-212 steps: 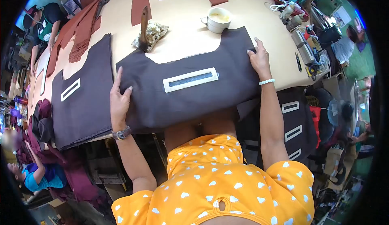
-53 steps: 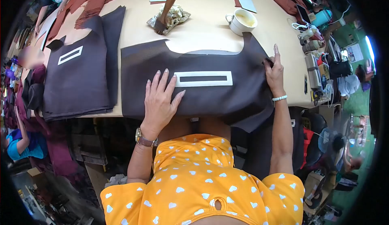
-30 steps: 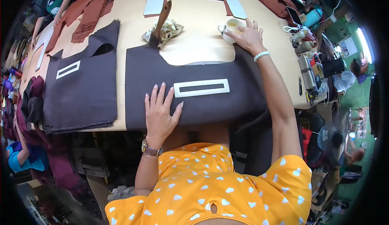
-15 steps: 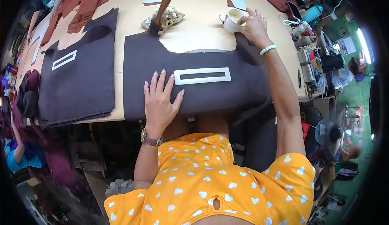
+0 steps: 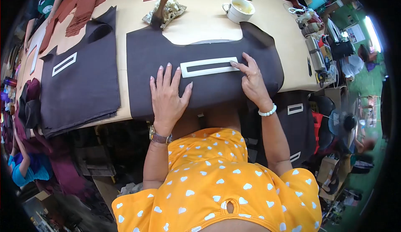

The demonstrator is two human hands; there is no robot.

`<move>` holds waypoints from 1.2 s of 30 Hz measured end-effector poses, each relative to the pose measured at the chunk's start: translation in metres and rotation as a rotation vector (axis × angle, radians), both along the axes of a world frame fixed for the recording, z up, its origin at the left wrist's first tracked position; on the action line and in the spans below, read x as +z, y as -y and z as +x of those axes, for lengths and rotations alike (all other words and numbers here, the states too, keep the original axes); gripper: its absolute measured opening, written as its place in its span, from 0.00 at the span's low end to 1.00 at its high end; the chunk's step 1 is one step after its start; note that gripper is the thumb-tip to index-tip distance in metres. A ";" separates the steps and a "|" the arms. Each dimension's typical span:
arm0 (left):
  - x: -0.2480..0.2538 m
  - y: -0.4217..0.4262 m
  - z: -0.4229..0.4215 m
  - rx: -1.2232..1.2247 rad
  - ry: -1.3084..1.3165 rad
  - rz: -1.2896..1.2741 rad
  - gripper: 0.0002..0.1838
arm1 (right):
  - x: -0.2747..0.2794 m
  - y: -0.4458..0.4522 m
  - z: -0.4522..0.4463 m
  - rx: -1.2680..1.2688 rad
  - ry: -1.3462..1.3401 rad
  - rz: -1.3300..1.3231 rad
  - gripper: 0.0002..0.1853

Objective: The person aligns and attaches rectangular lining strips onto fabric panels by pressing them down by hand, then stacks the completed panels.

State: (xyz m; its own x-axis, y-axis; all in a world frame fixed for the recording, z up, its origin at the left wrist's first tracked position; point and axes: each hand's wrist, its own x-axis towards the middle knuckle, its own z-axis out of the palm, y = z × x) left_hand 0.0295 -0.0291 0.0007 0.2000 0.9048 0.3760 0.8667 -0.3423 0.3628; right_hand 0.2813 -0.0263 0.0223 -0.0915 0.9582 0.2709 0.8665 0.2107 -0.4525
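Tbl. (image 5: 277, 29) is pale w/ a curved near edge; clock centred on the white frame (image 5: 204, 62). We've got a handled cup (image 5: 239, 17) at 1 o'clock, w/ yellowish contents, & a wooden-handled brush (image 5: 164, 1) at 11, head down by a crumpled wad (image 5: 172, 11). Stacked dark pcs. (image 5: 83, 86) at 9, rust cloth (image 5: 85, 10) at 10, bottles (image 5: 308, 22) & cables at 2. Rm. is cluttered: we see a person in blue (image 5: 27, 165) at 8, green floor at 3, dark cloth w/ similar frames (image 5: 294, 123) hanging at 4.

Our dark panel (image 5: 200, 90) lies approx. flat, wide cut-out facing 12, long axis 9–3, near edge past the tbl. edge. The frame lies on it, long axis approx. 9–3, R end a touch higher.

Our L hand (image 5: 168, 100) is flat on the panel, fingers spread, index tip just beside the frame's L end, holding nothing. Our R hand (image 5: 253, 81) has thumb at the frame's R end, index apart, others curled; can't tell if it's pinching anything.
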 end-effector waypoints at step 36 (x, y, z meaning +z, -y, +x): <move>-0.002 0.000 -0.001 -0.013 -0.017 0.027 0.27 | 0.007 0.002 -0.023 -0.130 1.105 -0.130 0.32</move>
